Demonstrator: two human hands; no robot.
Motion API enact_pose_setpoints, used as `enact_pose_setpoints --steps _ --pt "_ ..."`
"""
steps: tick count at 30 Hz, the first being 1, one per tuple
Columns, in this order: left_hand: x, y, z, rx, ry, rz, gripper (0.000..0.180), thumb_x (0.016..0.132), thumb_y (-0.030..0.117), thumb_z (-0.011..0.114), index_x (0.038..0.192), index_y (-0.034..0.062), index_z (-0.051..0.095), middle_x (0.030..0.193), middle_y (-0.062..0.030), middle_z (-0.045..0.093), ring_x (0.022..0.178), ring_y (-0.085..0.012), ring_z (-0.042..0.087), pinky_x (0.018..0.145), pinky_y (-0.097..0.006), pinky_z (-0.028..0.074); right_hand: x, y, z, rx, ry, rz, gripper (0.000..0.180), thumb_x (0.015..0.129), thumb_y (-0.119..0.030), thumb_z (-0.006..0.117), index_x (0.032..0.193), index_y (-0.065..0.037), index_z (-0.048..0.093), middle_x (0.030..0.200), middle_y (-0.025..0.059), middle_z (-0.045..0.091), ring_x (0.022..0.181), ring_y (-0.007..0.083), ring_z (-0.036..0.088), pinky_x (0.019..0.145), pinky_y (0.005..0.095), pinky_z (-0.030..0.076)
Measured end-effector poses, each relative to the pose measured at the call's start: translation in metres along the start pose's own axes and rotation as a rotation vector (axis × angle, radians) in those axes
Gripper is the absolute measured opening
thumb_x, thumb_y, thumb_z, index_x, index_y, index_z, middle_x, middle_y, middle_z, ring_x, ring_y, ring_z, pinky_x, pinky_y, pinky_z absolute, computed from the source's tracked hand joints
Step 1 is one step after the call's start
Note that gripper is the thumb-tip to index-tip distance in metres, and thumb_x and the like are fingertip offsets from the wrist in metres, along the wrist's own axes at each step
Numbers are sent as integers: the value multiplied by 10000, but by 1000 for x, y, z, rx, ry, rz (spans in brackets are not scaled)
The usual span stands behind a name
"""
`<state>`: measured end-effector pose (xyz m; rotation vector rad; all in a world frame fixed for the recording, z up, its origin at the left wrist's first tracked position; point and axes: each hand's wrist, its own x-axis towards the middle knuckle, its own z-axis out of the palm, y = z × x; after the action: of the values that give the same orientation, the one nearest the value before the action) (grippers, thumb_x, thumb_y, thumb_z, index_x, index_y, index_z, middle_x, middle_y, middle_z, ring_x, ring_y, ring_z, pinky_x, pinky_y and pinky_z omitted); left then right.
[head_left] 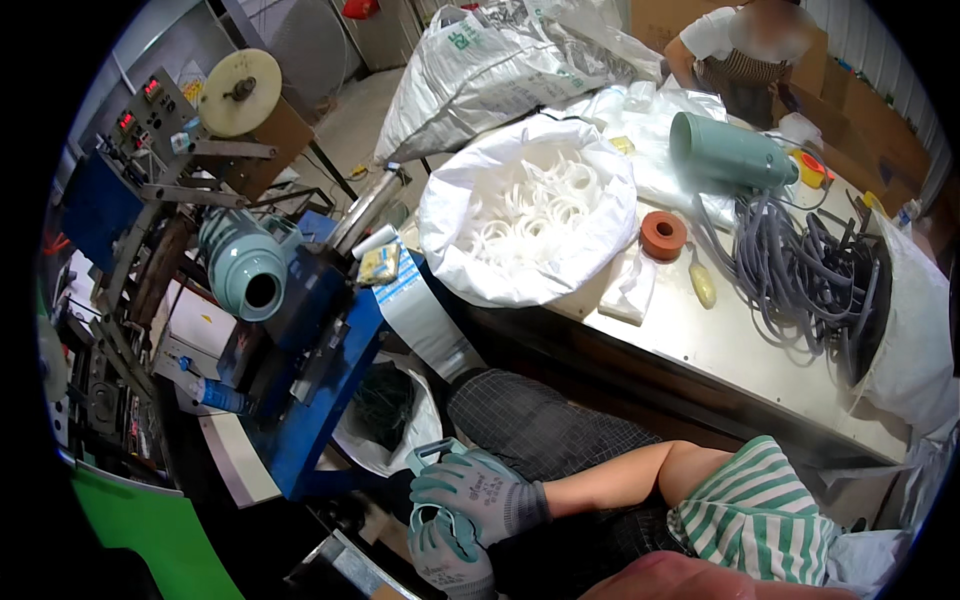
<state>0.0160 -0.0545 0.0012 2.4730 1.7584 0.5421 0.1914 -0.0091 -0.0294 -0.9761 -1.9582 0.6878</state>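
My right hand [475, 492], in a grey glove with a teal palm, is closed on a pale teal plastic part [428, 455] above my lap. Below it, my left hand [448, 562] wears a matching glove and grips the same part, or another piece of it, near a curved teal edge. The gloves cover most of the part, so its full shape is hidden. Close to both hands stands a white sack [408, 450] with dark green stringy material inside. A teal jug-like body [250, 275] with a handle and a round dark opening sits on the machine at left.
Right of the machine's blue table [305, 455], a white worktable [740, 375] bears a sack of white plastic rings [530, 215], a brown tape roll [663, 235], grey tubing strips [790, 265] and a teal cylinder [725, 155]. Another person [745, 55] is behind it.
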Motion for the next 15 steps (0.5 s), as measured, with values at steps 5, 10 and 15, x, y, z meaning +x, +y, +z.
enact_pose_setpoints --steps 5,10,15 --pt "-12 -6 -13 7 -119 5 261 889 250 664 1052 48 695 988 -165 684 1000 -407 644 889 -510 503 -4 -14 7 -52 -4 -10 859 699 -354 817 1480 -145 527 1526 117 495 1474 343 419 1232 536 290" --pt "-10 0 -17 122 89 211 292 879 228 713 1086 21 708 1013 -201 703 1003 -422 667 870 -523 528 -5 -12 7 -48 54 -8 776 722 -375 797 1429 -149 569 1501 113 517 1459 332 438 1218 537 303" --pt "-23 10 -36 264 -24 277 349 952 170 661 1193 -80 695 1107 -268 717 942 -410 710 793 -492 593 -13 -17 18 -92 33 -51 752 737 -390 774 1421 -147 577 1498 139 518 1451 353 451 1199 553 324"
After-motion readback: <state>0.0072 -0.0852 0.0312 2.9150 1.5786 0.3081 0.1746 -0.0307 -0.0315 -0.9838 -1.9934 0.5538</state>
